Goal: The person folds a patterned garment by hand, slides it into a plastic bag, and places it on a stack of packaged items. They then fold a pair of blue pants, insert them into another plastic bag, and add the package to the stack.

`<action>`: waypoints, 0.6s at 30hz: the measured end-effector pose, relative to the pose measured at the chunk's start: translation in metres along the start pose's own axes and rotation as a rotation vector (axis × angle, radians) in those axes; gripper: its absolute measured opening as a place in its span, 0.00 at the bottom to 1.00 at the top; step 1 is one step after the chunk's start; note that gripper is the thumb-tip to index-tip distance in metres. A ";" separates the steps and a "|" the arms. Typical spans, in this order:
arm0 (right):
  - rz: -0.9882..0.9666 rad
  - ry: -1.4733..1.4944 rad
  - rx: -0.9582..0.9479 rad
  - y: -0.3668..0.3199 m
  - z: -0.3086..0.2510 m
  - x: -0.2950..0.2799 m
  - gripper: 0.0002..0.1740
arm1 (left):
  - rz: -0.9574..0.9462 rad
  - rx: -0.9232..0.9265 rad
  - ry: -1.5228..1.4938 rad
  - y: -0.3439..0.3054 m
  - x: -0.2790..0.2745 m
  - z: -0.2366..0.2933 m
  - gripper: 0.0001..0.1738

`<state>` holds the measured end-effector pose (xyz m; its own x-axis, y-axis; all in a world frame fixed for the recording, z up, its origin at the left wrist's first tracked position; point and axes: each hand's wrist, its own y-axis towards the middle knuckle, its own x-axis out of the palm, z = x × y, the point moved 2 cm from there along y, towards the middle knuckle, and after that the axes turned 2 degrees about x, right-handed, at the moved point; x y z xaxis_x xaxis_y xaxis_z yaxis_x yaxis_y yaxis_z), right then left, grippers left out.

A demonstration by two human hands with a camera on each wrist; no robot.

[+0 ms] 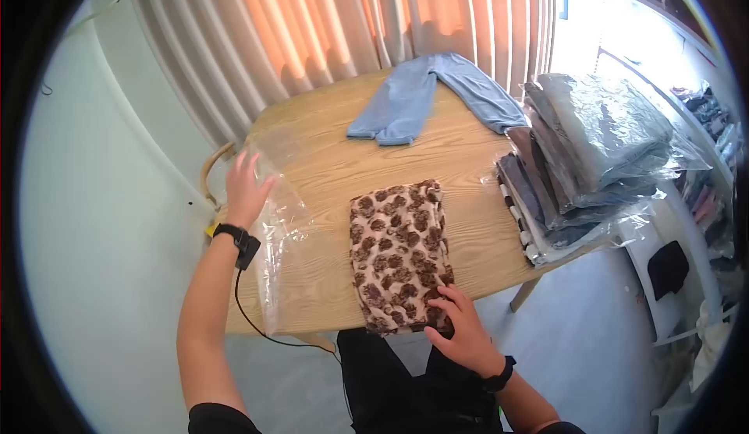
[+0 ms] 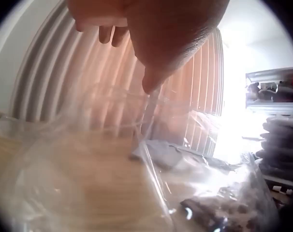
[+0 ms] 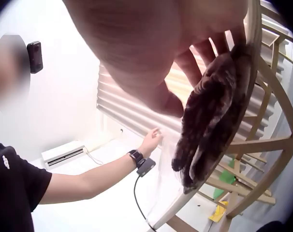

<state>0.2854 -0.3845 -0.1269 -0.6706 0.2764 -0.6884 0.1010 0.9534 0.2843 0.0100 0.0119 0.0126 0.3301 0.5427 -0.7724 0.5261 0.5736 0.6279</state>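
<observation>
A folded plush garment (image 1: 399, 255) with brown spots on a pale ground lies near the table's front edge. My right hand (image 1: 466, 333) is at its near right corner, the fingers loosely bent over the edge and the thumb apart from them. In the right wrist view the fingertips lie along the dark folded layers (image 3: 209, 116). To the left, my left hand (image 1: 248, 191) is raised over a clear plastic bag (image 1: 273, 270), thumb and fingers spread. The left wrist view shows the thumb tip right at the bag's transparent film (image 2: 156, 188).
Blue trousers (image 1: 413, 95) lie spread at the back of the wooden table (image 1: 312, 177). A tall stack of bagged clothes (image 1: 601, 138) stands at the right edge. A cable (image 1: 273, 340) runs from the left wrist camera. Curtains (image 1: 312, 21) hang behind, and a chair (image 1: 212, 173) stands left.
</observation>
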 end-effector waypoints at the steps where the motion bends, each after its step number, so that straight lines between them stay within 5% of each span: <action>1: 0.088 0.094 0.053 -0.003 0.000 -0.001 0.32 | 0.066 -0.033 -0.043 -0.008 0.005 0.000 0.36; 2: 0.181 0.189 0.107 -0.007 0.001 -0.001 0.31 | 0.129 -0.063 -0.087 -0.018 0.010 0.001 0.32; 6: 0.294 0.683 0.523 -0.031 0.021 0.016 0.29 | -0.467 -0.327 -0.569 -0.089 -0.013 0.024 0.17; 10: 0.326 1.238 0.698 -0.024 0.036 0.033 0.28 | -0.772 -0.064 -0.523 -0.155 -0.058 0.087 0.30; 14: 0.388 1.378 0.799 -0.008 0.026 0.039 0.32 | -0.984 -0.088 -0.415 -0.202 -0.040 0.095 0.42; 18: 0.446 1.348 0.739 -0.006 0.019 0.047 0.28 | -0.844 -0.119 -0.393 -0.200 -0.014 0.093 0.43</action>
<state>0.2676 -0.3748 -0.1736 -0.5801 0.6138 0.5355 0.5060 0.7867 -0.3536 -0.0276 -0.1679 -0.1110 0.1279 -0.3156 -0.9402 0.6361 0.7535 -0.1664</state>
